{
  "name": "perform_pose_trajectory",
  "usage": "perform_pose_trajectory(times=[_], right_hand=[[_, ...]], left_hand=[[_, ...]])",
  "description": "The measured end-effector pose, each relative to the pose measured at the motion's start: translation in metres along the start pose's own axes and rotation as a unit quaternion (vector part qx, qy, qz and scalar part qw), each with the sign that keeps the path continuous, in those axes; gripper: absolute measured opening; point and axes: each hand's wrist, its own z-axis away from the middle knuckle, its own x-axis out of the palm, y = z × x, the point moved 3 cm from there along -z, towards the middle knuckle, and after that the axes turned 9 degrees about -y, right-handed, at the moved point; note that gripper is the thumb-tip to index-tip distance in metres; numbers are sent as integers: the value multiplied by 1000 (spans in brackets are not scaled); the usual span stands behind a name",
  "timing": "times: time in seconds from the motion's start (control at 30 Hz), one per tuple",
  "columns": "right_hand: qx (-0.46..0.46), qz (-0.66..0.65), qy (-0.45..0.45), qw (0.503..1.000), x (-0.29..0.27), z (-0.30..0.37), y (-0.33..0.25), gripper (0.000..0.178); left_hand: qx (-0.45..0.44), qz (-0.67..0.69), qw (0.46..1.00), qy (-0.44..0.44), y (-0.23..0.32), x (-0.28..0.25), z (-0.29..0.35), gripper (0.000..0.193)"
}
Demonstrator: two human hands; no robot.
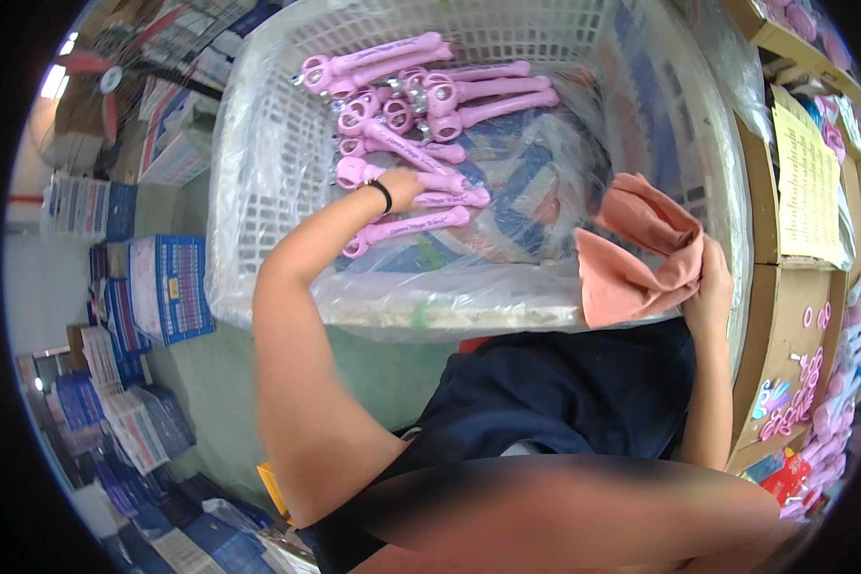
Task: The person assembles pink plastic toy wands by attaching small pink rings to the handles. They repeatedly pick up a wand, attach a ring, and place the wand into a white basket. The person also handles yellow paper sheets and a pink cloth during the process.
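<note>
My left hand (400, 188), with a black band at its wrist, reaches into a large white plastic basket (249, 182). Its fingers are closed round a pink toy wand (442, 181), though they are partly hidden. Several more pink toy wands (493, 89) lie piled at the basket's far left and middle, each with a round openwork head and dark print on its handle. One wand (411, 227) lies just nearer to me than that hand. At the basket's near right corner, my right hand (713, 287) grips a crumpled salmon-coloured cloth (631, 277).
Clear plastic sheeting (545, 191) lines the basket. Along the right stand cardboard boxes (770, 354) with pink parts and a yellow printed sheet (805, 182). Stacked blue-and-white boxes (169, 287) and a fan (111, 80) stand to the left.
</note>
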Motion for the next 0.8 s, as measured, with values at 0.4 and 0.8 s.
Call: perform_pose_trajectory(times=[0.4, 0.8], right_hand=[[-19, 32, -33, 999, 5, -2, 20, 32], [-20, -152, 108, 982, -6, 36, 57, 64]], left_hand=[[-73, -23, 986, -147, -12, 138, -111, 61], [267, 112, 946, 148, 140, -34, -26, 38]])
